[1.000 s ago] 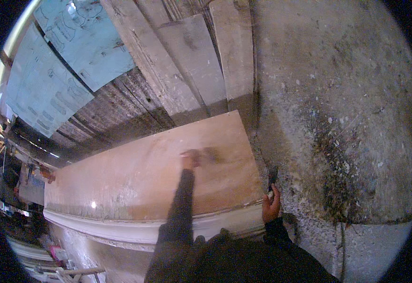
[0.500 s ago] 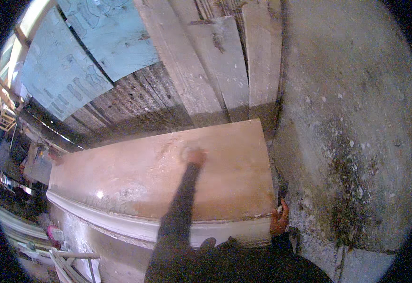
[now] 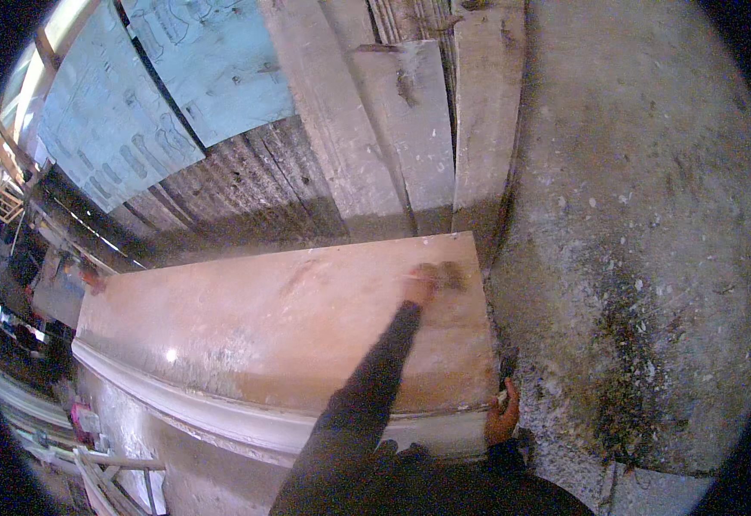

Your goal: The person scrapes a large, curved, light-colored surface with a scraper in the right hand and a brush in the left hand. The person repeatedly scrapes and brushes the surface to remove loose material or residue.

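A long, reddish-brown board [image 3: 263,318] with whitish dusty smears lies before me, a pale moulded strip [image 3: 220,416] running along its near edge. Over the board's right part is my left hand [image 3: 423,284], its fingers smeared by motion. A dark blur [image 3: 451,275] sits just right of that hand; whether it is a held thing or a shadow cannot be made out. Beside the board's near right corner, my right hand [image 3: 502,416] has its fingers curled, with a small dark object [image 3: 508,361] sticking up past them; its kind is unclear.
Behind the board stands a wall of upright planks [image 3: 384,146], corrugated sheet [image 3: 255,181] and blue panels [image 3: 195,77]. To the right spreads a stained floor [image 3: 642,258] with pale flecks. Wooden bars [image 3: 113,469] and a pink object [image 3: 85,420] are at the lower left.
My left hand has swept right across the board, from its middle to near the right end. My right hand has stayed by the corner. The view has shifted slightly.
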`<action>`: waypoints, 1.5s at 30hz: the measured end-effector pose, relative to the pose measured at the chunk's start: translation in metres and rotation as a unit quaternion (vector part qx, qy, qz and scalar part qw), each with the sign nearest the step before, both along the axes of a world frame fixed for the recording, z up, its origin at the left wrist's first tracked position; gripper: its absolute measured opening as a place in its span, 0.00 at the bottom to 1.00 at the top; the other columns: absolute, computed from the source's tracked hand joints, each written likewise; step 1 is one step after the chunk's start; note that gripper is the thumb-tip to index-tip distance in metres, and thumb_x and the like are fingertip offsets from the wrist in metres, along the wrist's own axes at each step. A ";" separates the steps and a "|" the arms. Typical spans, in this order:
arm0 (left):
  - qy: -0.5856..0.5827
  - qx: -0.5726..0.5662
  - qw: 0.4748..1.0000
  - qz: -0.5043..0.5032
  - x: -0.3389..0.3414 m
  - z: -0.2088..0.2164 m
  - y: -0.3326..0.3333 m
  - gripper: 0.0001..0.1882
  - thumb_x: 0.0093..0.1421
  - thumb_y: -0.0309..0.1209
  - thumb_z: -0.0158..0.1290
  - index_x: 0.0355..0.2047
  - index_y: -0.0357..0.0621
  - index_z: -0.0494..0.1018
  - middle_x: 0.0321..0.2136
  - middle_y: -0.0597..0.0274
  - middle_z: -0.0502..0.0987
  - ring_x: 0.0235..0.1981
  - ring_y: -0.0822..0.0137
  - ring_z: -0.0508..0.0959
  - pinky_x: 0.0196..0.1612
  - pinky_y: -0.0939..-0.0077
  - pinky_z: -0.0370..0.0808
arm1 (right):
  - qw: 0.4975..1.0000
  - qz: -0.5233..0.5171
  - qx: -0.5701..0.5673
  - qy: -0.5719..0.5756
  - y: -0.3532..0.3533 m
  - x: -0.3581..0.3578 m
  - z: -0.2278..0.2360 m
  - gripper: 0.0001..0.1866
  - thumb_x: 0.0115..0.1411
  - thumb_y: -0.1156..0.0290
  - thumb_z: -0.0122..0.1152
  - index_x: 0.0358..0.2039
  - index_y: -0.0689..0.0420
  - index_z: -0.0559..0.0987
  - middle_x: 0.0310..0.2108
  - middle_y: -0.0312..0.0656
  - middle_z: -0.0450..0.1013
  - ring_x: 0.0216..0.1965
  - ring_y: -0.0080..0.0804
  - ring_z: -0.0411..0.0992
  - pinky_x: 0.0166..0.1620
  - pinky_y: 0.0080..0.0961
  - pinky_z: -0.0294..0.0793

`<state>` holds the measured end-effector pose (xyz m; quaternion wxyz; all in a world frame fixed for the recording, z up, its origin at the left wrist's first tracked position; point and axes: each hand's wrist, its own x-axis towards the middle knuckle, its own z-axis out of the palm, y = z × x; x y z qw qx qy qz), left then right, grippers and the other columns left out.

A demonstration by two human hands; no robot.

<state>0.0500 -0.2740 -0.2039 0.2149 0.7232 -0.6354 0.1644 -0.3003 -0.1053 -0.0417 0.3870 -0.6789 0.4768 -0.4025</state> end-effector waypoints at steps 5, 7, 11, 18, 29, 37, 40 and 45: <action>0.572 -0.084 0.793 0.189 0.186 0.035 0.101 0.20 0.54 0.45 0.38 0.20 0.44 0.71 0.14 0.61 0.73 0.14 0.70 0.73 0.16 0.74 0.70 | 0.998 -0.022 0.004 -0.054 -0.007 -0.015 -0.016 0.22 0.53 0.65 0.49 0.46 0.63 0.62 0.47 0.49 0.61 0.50 0.40 0.57 0.53 0.32 0.51; 0.412 -0.008 0.857 0.308 0.140 0.074 0.073 0.16 0.52 0.44 0.38 0.25 0.46 0.68 0.18 0.57 0.72 0.20 0.60 0.73 0.22 0.65 0.69 | 0.997 -0.067 0.006 -0.038 -0.016 -0.021 -0.018 0.22 0.53 0.67 0.49 0.46 0.63 0.62 0.47 0.49 0.61 0.50 0.40 0.57 0.53 0.32 0.52; 0.179 0.004 0.904 0.388 0.143 0.168 0.119 0.16 0.52 0.44 0.37 0.31 0.47 0.67 0.23 0.49 0.72 0.26 0.49 0.72 0.26 0.57 0.67 | 0.993 -0.056 0.101 -0.025 -0.009 -0.010 0.006 0.22 0.53 0.66 0.50 0.46 0.63 0.63 0.47 0.48 0.61 0.50 0.40 0.58 0.52 0.31 0.53; 0.405 0.016 0.895 0.186 0.050 0.083 -0.014 0.15 0.53 0.42 0.42 0.34 0.45 0.68 0.24 0.55 0.73 0.24 0.63 0.73 0.24 0.70 0.69 | 0.998 -0.044 0.050 0.023 -0.009 -0.012 -0.015 0.24 0.53 0.59 0.48 0.46 0.63 0.63 0.47 0.49 0.61 0.49 0.42 0.58 0.52 0.32 0.54; 0.697 -0.095 0.705 0.089 0.007 0.051 -0.062 0.12 0.52 0.39 0.44 0.27 0.44 0.69 0.16 0.62 0.73 0.14 0.69 0.72 0.16 0.76 0.69 | 0.997 -0.054 0.024 0.041 -0.008 -0.010 0.009 0.22 0.53 0.63 0.47 0.46 0.62 0.62 0.47 0.50 0.61 0.50 0.44 0.58 0.52 0.34 0.53; 0.167 -0.157 0.896 0.381 0.176 0.114 0.134 0.12 0.51 0.40 0.48 0.30 0.46 0.70 0.19 0.59 0.74 0.20 0.68 0.73 0.22 0.76 0.69 | 0.997 -0.042 0.003 0.059 -0.008 -0.015 -0.012 0.21 0.53 0.65 0.48 0.46 0.62 0.63 0.46 0.50 0.62 0.49 0.44 0.58 0.52 0.33 0.54; 0.187 -0.217 0.926 0.247 0.203 0.108 0.159 0.11 0.53 0.40 0.45 0.29 0.48 0.70 0.20 0.58 0.74 0.20 0.65 0.73 0.23 0.73 0.69 | 1.000 -0.017 -0.001 0.016 -0.004 -0.009 -0.007 0.21 0.53 0.66 0.48 0.46 0.62 0.63 0.46 0.50 0.62 0.49 0.43 0.58 0.52 0.33 0.54; 0.121 0.047 0.990 0.052 0.053 0.035 0.040 0.05 0.43 0.34 0.49 0.20 0.50 0.74 0.26 0.59 0.74 0.29 0.60 0.73 0.33 0.67 0.69 | 1.000 -0.011 -0.011 -0.020 -0.005 -0.007 -0.016 0.22 0.53 0.65 0.49 0.46 0.63 0.62 0.46 0.49 0.61 0.50 0.41 0.58 0.52 0.31 0.53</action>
